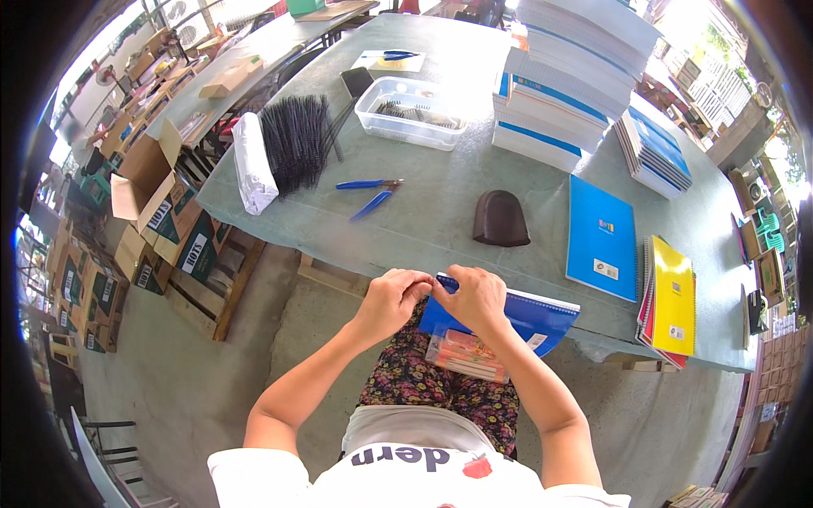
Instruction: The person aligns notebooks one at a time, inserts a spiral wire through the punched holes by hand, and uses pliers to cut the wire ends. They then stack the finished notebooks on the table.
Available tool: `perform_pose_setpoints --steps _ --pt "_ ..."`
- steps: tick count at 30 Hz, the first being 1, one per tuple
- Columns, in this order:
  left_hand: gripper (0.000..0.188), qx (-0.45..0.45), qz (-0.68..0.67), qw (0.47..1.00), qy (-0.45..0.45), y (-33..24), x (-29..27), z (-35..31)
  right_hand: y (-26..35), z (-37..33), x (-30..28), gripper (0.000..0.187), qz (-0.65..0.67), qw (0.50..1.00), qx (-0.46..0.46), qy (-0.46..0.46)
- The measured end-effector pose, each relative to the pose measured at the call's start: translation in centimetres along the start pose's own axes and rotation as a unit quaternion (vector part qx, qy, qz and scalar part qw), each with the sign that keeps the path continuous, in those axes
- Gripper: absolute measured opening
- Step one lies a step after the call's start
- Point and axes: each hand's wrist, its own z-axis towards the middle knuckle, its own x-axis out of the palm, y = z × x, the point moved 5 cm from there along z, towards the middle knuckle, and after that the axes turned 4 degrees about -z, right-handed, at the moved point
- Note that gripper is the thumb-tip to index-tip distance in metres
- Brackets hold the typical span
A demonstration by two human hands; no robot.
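Just off the table's near edge, a blue notebook (544,322) is held over my lap, tilted, its white page edges showing. My right hand (474,298) is closed on the notebook's left end, fingers bent. My left hand (392,298) meets it at that corner with thumb and fingertips pinched together; what is between them is too small to make out. Below the notebook, a clear plastic pouch with orange-pink contents (461,354) lies on my lap. Blue-handled cutters (362,184) rest on the table ahead, handles spread, beside a dark brown rounded block (501,218).
Black spiral coils (296,140) lie beside a white wrapped roll (253,165) at the left. Behind stands a clear plastic tub (398,131) of small dark pieces. Tall notebook stacks (550,102), a blue spiral notebook (600,237) and yellow notebooks (673,292) occupy the right. Cartons (165,207) stand left.
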Motion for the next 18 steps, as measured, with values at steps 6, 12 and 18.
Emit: perform_pose_setpoints --steps 6,12,18 --pt "0.013 0.093 0.095 0.991 -0.025 -1.2 0.2 0.5 -0.2 -0.3 0.0 0.023 0.042 0.999 0.003 0.015" --pt "0.012 0.097 0.1 0.989 -0.046 -0.9 0.5 0.5 -0.1 -0.3 -0.3 0.02 0.078 0.996 -0.024 0.032" --pt "0.016 -0.015 0.032 0.999 0.024 -1.3 -0.8 2.0 -0.9 -0.3 -0.4 0.019 0.093 0.987 -0.132 0.024"
